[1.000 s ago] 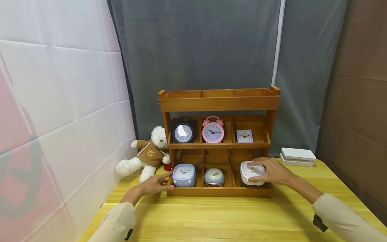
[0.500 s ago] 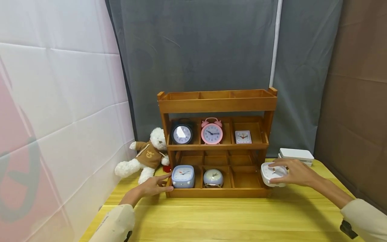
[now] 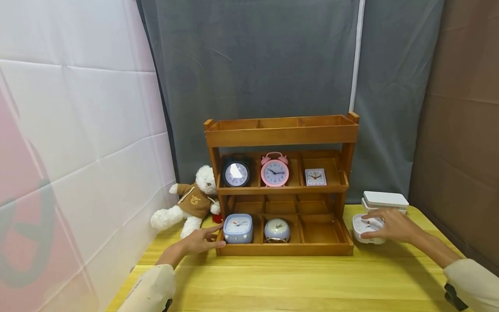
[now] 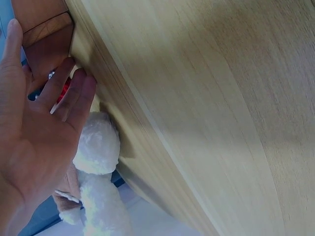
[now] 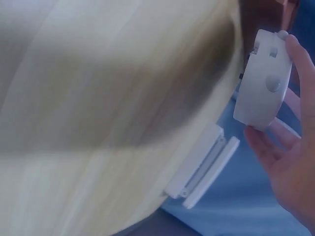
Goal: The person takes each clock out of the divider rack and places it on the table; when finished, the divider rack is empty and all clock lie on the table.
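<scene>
My right hand (image 3: 396,226) holds a white alarm clock (image 3: 359,225) between thumb and fingers, just right of the wooden rack. In the right wrist view the clock (image 5: 266,81) is tilted, its underside toward the camera, with a gap between it and the tabletop. My left hand (image 3: 193,242) is at the left end of the rack's bottom tier, thumb and forefinger spread around its corner. In the left wrist view its other fingers stick out loosely, holding nothing. Beside that hand, a blue alarm clock (image 3: 238,229) sits in the left bottom compartment. A small round clock (image 3: 277,231) occupies the middle one.
The wooden rack (image 3: 281,138) stands on the table (image 3: 280,281). Its middle tier bears a black clock (image 3: 235,174), a pink twin-bell clock (image 3: 274,172) and a small white square clock (image 3: 315,177). A plush bear (image 3: 195,200) leans at left; white stacked boxes (image 3: 386,199) lie at back right.
My right hand has lifted the white alarm clock out of the bottom right compartment and carried it right, past the rack's end. The left hand stays at the rack's left corner.
</scene>
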A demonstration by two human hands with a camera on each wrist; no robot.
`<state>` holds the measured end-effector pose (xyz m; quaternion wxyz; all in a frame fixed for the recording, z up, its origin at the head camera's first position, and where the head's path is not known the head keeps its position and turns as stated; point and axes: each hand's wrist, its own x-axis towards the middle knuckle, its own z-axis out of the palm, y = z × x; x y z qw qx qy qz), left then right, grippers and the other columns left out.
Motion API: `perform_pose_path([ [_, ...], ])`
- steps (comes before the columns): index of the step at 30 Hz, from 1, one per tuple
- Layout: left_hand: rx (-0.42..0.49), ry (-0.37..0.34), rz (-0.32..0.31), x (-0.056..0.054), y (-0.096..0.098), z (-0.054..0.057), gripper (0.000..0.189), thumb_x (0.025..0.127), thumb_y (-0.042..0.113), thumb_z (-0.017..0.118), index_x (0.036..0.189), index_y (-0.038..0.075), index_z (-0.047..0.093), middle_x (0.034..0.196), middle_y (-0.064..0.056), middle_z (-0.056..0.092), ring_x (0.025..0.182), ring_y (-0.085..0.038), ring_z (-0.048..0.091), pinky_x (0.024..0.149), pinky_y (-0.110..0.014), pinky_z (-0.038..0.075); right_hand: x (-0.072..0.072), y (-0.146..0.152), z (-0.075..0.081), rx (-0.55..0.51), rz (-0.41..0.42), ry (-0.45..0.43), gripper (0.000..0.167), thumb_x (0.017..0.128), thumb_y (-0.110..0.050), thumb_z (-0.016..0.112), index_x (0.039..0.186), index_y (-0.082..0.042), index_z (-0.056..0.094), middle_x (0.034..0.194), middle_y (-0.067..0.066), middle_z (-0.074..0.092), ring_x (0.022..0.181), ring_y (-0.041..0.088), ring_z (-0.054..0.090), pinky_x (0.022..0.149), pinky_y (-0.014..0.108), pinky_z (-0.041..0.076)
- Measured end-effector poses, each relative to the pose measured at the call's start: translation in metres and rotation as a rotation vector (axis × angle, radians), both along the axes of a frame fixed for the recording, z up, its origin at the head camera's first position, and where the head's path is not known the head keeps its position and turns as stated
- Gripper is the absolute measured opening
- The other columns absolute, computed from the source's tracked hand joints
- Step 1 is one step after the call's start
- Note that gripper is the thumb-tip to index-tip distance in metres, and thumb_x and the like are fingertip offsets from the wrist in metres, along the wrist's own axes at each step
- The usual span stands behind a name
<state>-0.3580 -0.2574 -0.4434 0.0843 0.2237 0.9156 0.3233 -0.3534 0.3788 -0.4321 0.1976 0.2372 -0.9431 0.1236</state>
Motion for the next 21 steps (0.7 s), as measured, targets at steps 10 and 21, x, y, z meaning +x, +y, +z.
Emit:
perform_pose_path([
  [10,-0.007,-0.012,-0.002,-0.001,0.0,0.0,0.079,0.097,0.041,0.074,0.16,0.006,0.04,0.141,-0.033,0.058,0.128,-0.046,0.06,0.106,-0.059,0.048,-0.007,-0.007,-0.023,-0.085,-0.016,-0.112,0.06,0.07,-0.06,0.09,0.109,-0.014,0.08,0.107,0.005,0.077,0.084,0.014,0.064,0.071,0.035,0.053],
  [21,0.003,-0.007,-0.003,-0.001,-0.001,-0.001,0.077,0.097,0.038,0.075,0.159,0.007,0.041,0.142,-0.032,0.057,0.127,-0.044,0.061,0.105,-0.059,0.048,-0.019,-0.002,-0.035,-0.147,0.1,-0.002,0.045,0.078,-0.036,0.092,0.109,-0.005,0.081,0.112,0.017,0.075,0.105,0.04,0.07,0.086,0.055,0.058],
])
